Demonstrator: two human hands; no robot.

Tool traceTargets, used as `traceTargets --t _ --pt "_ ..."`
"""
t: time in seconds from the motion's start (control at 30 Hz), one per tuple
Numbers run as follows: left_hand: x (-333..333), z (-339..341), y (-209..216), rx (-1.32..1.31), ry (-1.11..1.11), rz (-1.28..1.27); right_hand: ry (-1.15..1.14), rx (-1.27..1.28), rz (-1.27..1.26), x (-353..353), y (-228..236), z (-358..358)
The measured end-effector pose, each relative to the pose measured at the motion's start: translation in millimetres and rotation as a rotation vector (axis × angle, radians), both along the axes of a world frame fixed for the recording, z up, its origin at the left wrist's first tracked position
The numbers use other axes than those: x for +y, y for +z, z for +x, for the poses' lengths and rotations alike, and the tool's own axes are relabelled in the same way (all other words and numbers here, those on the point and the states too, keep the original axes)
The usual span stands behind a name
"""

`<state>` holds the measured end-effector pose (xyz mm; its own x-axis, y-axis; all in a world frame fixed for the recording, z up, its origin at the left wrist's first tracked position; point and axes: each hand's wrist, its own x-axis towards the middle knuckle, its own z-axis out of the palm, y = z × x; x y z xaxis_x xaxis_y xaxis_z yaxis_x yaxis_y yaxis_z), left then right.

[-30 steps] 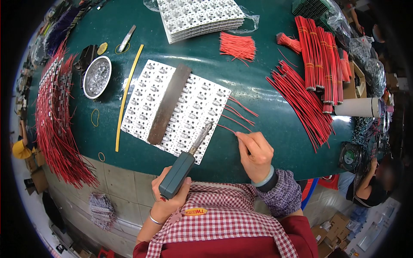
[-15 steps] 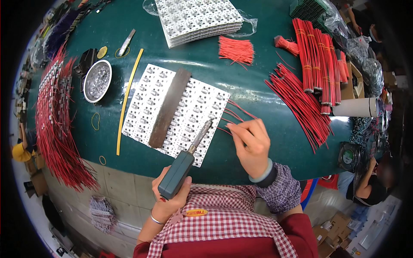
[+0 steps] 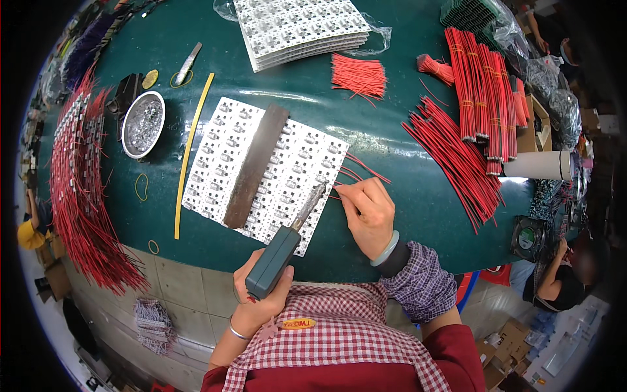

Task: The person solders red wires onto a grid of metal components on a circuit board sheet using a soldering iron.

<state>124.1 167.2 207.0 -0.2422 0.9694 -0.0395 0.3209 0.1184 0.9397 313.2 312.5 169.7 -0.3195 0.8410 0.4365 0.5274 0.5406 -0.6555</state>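
My left hand point(image 3: 262, 287) is wrapped round the dark green handle of a soldering iron point(image 3: 273, 262). Its silvery tip rests at the right part of a white circuit board panel point(image 3: 215, 171) with rows of small components. Between thumb and forefinger, my right hand point(image 3: 371, 215) pinches a red wire point(image 3: 337, 187), whose end meets the board beside the iron's tip. A few more red wires point(image 3: 367, 168) stick out from the board's right edge. Across the panel lies a dark brown flat bar point(image 3: 256, 166).
Left stand a metal bowl point(image 3: 144, 124), a yellow strip point(image 3: 194, 157) and a large bunch of wired pieces point(image 3: 81, 183). At the back sits a stack of panels point(image 3: 300, 29). Loose red wires point(image 3: 457, 166) and tied wire bundles point(image 3: 480, 98) occupy the right. Another person point(image 3: 555, 287) is at far right.
My right hand has moved left toward the board, bringing the wire's end to the iron's tip. The soldering iron has shifted slightly to the right.
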Motion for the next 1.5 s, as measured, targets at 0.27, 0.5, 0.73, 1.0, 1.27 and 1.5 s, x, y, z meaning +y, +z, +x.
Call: traceTargets --t 0.27,0.5,0.73,1.0,1.27,1.5 --pt "4 1 2 0.060 -0.026 0.009 0.002 -0.024 0.010 0 0 0" --pt "5 -1 2 0.100 -0.042 0.022 0.000 -0.035 0.021 0 0 0" --pt "-11 -4 -13 0.026 -0.026 0.020 0.003 -0.034 0.046 0 -1 -1" --pt "-16 -4 -15 -0.009 0.003 0.081 0.000 -0.009 0.067 0 1 0" --pt "-30 -8 -16 -0.007 0.042 0.056 0.027 0.010 0.038 -23 20 1" --pt "-35 -10 -10 0.026 0.021 0.055 0.059 0.021 0.014 -29 6 -3"
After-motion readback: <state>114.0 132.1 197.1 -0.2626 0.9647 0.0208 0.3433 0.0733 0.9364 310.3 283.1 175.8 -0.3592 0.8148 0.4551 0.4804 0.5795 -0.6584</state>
